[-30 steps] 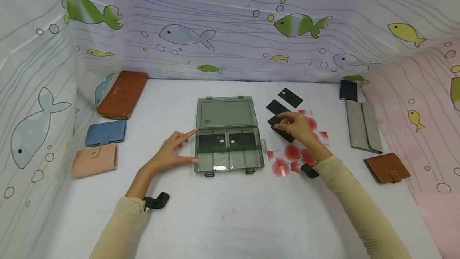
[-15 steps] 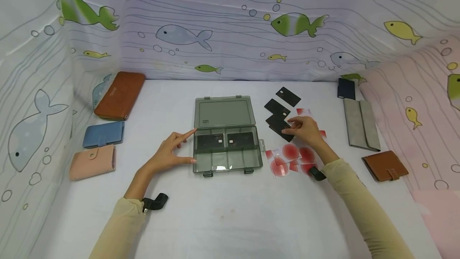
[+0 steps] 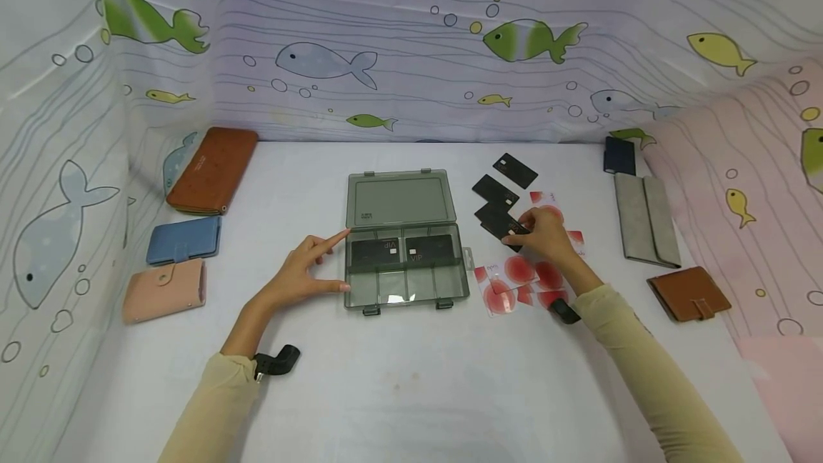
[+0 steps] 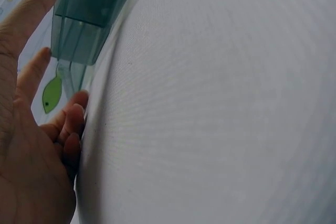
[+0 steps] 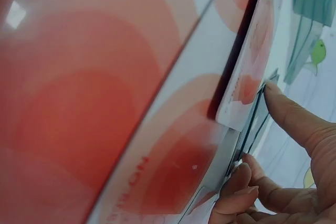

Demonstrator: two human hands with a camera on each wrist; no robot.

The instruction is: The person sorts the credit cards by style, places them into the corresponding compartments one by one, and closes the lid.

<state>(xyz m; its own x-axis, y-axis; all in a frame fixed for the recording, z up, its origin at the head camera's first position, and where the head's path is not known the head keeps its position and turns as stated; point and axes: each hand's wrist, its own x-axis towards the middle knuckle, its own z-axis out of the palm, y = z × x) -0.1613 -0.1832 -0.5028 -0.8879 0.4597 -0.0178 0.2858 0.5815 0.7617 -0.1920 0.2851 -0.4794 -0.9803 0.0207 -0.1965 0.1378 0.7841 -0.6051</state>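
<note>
I am viewing a white table [image 3: 411, 391] walled by fish-printed sheeting; at its centre a smoky transparent organiser box [image 3: 403, 284] is lying open, its lid [image 3: 400, 198] folded back flat. My left hand [image 3: 302, 274] is resting against the box's left wall with the fingers straight and spread, index finger pointing at the hinge corner and thumb touching the near-left corner; it is holding nothing, and the left wrist view is confirming loosely extended fingers beside the box edge [image 4: 79, 35]. Two black cards [image 3: 403, 250] are lying side by side in the rear compartments, each printed "VIP", the left one reading upside down; the front compartments are showing only a glare patch. My right hand [image 3: 543, 231] is working just right of the box, fingertips pinching the edge of the nearest black card [image 3: 500, 222] in a loose cluster; two more black cards [image 3: 504, 181] are lying just beyond it. Red-and-white cards [image 3: 517, 281] with circle patterns are spreading under and nearer than that hand; the right wrist view is showing them close, lettering too blurred to read. Along the left edge a brown wallet [image 3: 212, 170], blue wallet [image 3: 183, 239] and pink wallet [image 3: 163, 291] are lying; at right a navy wallet [image 3: 620, 156], grey wallet [image 3: 645, 218] and tan wallet [image 3: 688, 294].
</note>
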